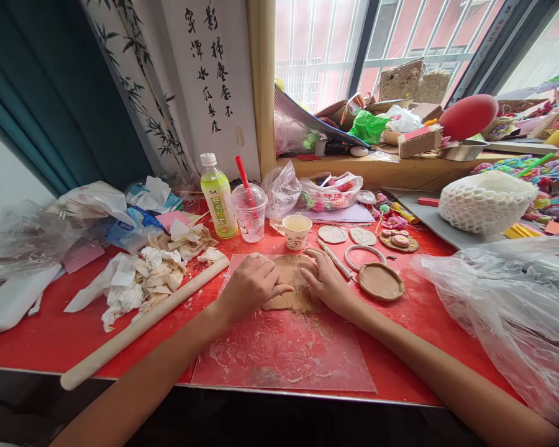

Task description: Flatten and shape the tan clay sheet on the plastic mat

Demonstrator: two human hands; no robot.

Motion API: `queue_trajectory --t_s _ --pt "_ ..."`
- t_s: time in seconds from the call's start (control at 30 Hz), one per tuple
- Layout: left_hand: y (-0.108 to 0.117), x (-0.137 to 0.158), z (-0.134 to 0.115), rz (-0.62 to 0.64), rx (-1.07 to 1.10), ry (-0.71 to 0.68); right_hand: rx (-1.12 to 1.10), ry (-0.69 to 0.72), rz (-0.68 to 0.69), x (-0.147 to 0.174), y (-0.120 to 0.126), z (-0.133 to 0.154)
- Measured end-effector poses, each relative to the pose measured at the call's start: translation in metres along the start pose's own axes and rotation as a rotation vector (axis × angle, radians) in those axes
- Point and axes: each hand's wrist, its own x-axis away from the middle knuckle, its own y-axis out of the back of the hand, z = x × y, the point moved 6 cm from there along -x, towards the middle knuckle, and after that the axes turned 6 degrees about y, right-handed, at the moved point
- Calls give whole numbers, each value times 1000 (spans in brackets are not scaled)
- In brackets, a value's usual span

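A flat brown clay slab (292,297) with a rough front edge lies on a clear plastic sheet (284,357). My left hand (250,284) is at the slab's left side, fingers curled down onto the clay and thumb pointing across it. At the right side, my right hand (327,277) rests with fingers stretched over the slab, touching its surface. Just beyond stands a paper cup (297,232). To the right are a round clay dish with a raised rim (381,281), a clay-smeared stick (336,261) and a ring (364,249). My fingertips are partly hidden.
A long wooden rolling pin (144,323) lies at left, past the table's front edge. Crumpled tissues (149,279), a green drink bottle (218,202) and a plastic cup with a red straw (250,217) stand nearby. Clear plastic bags (503,310) cover the right.
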Motion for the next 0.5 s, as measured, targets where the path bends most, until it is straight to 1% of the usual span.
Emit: queue_trajectory --t_s 0.13,0.23,0.37,0.5 --pt "0 0 2 -26 22 74 2 -12 6 0 0 0" --pt "1 2 3 -49 30 96 2 -24 6 1 0 0" --pt "4 1 5 -57 41 78 -2 -24 7 0 1 0" --pt "5 0 5 -37 50 62 -11 -23 9 0 2 1"
